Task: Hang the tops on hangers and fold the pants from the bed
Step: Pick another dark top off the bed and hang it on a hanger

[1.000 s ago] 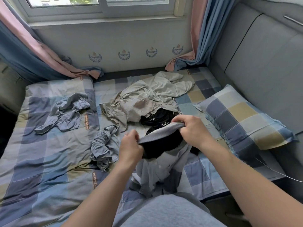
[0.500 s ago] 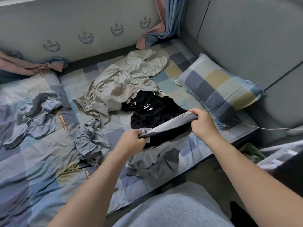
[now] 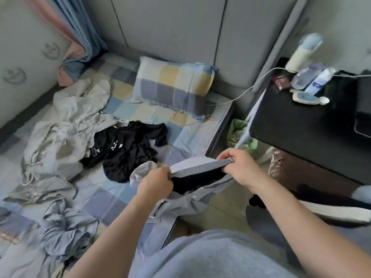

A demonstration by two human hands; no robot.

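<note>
Head cam: the white print on the black top (image 3: pixel 128 149) is too blurry to read, maybe a logo. My left hand (image 3: pixel 155 182) and right hand (image 3: pixel 241 167) each pinch the ribbed band of the grey garment (image 3: pixel 200 168), stretched between them over the bed (image 3: pixel 120 197) edge.

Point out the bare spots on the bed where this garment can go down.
Bare sheet lies between the pillow, the black clothes and the bed's right edge. A smaller patch sits between black clothes and blue shirt. Left is crowded: beige hoodie.
</note>
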